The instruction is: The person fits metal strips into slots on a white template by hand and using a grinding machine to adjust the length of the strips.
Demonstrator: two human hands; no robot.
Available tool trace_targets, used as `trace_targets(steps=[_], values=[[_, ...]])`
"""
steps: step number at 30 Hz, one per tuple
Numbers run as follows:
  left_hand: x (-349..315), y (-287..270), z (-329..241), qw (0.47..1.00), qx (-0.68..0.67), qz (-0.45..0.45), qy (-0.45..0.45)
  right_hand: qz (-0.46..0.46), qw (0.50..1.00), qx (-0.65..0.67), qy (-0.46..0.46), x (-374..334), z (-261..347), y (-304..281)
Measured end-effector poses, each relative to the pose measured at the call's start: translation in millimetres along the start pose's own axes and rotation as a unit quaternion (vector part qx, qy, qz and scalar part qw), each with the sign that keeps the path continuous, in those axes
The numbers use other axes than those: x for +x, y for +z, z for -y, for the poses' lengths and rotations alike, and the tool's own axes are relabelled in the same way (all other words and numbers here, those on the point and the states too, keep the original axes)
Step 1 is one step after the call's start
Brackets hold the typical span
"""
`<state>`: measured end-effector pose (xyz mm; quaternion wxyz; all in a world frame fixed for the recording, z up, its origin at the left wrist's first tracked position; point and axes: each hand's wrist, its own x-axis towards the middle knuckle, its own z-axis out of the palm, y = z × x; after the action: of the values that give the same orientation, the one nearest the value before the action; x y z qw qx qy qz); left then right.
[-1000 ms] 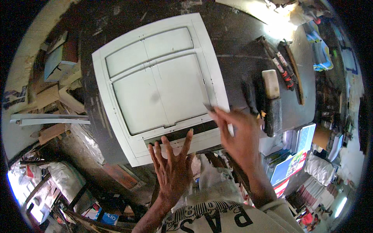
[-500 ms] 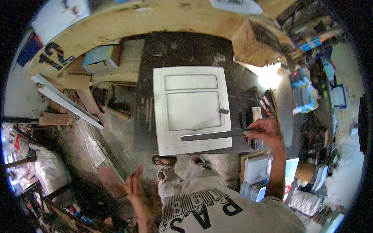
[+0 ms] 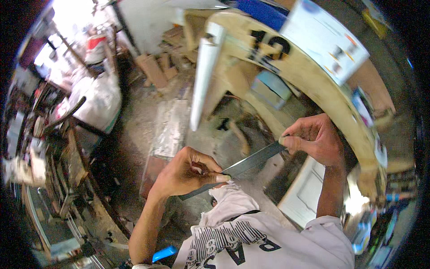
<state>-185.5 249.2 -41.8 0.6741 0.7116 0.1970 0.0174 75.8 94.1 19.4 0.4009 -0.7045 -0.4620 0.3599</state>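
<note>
A long, thin, dark flat strip [image 3: 256, 161] with a shiny edge slants in front of my body, looking like a metal blade or ruler. My right hand [image 3: 317, 140] pinches its upper right end between thumb and fingers. Farther down, my left hand [image 3: 187, 174] pinches it too, and its lower left end sticks out beneath that hand. At the right, partly behind my right forearm, lies a white panel [image 3: 301, 197] with grooved frame lines, apart from the strip.
A curved wooden bench edge [image 3: 215, 22] sweeps from the top to the right. A long white bar [image 3: 207, 74] leans at its left end. Weathered boards [image 3: 172, 127] lie on the floor. White sacks [image 3: 101, 101] and scrap wood crowd the left. A light blue box [image 3: 271, 89] sits by the bench.
My view has turned left, so the white panel now sits at the right. The strip has come off the panel toward my body, and my left hand has risen and taken hold of it.
</note>
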Motion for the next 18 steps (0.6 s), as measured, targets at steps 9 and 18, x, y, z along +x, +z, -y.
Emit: trace_targets(steps=[9, 18], values=[[-64, -210, 38, 0.942, 0.049, -0.323, 0.076, 0.054, 0.988, 0.024, -0.140, 283, 85, 168], [-247, -367, 152, 0.669, 0.098, -0.733, -0.075, 0.287, 0.938, 0.010, -0.196, 419, 155, 405]])
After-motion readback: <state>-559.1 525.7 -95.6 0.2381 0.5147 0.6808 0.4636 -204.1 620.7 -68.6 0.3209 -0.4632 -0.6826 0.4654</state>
